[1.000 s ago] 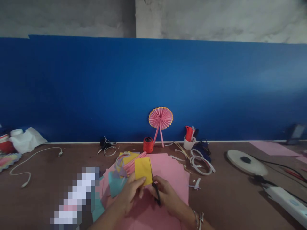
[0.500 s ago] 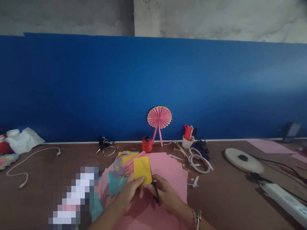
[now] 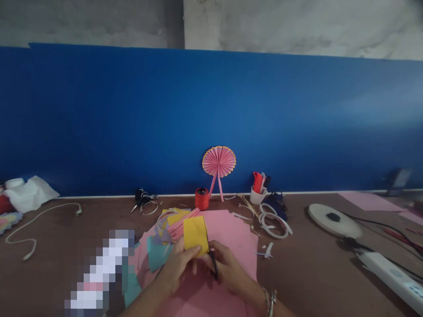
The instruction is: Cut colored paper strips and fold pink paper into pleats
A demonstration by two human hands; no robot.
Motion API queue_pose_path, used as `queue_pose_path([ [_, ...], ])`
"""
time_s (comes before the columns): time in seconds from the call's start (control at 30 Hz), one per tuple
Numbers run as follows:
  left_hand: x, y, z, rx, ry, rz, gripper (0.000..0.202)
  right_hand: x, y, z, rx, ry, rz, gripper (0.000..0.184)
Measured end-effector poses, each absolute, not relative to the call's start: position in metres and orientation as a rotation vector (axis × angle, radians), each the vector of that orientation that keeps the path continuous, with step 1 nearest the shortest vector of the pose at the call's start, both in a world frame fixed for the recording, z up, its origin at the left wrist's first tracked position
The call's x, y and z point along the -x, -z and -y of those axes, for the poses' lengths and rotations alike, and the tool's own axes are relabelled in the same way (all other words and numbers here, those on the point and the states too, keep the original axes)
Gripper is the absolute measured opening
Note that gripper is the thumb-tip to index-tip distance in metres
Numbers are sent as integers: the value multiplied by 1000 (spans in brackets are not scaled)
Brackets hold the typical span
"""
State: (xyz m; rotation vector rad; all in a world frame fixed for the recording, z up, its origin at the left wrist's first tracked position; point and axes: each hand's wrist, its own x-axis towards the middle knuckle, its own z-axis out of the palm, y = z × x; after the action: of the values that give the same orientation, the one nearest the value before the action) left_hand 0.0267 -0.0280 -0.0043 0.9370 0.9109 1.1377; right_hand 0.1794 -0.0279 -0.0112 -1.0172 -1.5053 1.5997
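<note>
My left hand [image 3: 180, 263] pinches a yellow piece of paper [image 3: 194, 233] by its lower part, thumb on the front. In my right hand [image 3: 228, 266] are black-handled scissors [image 3: 214, 265], held at the right edge of the yellow paper; the blades are mostly hidden behind it. Both hands are over pink paper sheets [image 3: 231, 233]. Just beyond the left hand lie pink folded strips [image 3: 185, 224], more yellow paper [image 3: 168, 219] and a teal paper piece [image 3: 157, 253].
A pink pleated paper fan [image 3: 219, 162] leans on the blue wall behind a red round container [image 3: 201, 199]. Right of it are a white cup of tools [image 3: 257, 195] and coiled white tubing [image 3: 272, 224]. A power strip [image 3: 393, 275], keys [image 3: 142, 200] and a white cable [image 3: 36, 216] lie around.
The view has shifted slightly. Both hands keep their hold on the yellow paper and the scissors, with hardly any movement between the frames.
</note>
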Motion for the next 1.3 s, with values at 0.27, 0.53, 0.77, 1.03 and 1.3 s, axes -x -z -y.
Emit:
queue_pose_path([
  [0.27, -29, -2, 30, -955, -1148, -945, 25, -179, 14, 27, 1009, -1579, 1500, 49],
  [0.53, -29, -4, 28, -987, -1145, -1004, 25, -178, 21, 27, 989, -1581, 1472, 47],
  [0.77, -28, 1, 27, -997, -1165, -966, 29, -178, 22, 27, 964, -1601, 1478, 49],
  [1.03, -28, 1, 27, -996, -1159, -945, 29, -177, 27, 26, 964, -1598, 1471, 48],
  [1.3, -28, 1, 28, -956, -1162, -910, 26, -176, 24, 27, 957, -1591, 1460, 50],
])
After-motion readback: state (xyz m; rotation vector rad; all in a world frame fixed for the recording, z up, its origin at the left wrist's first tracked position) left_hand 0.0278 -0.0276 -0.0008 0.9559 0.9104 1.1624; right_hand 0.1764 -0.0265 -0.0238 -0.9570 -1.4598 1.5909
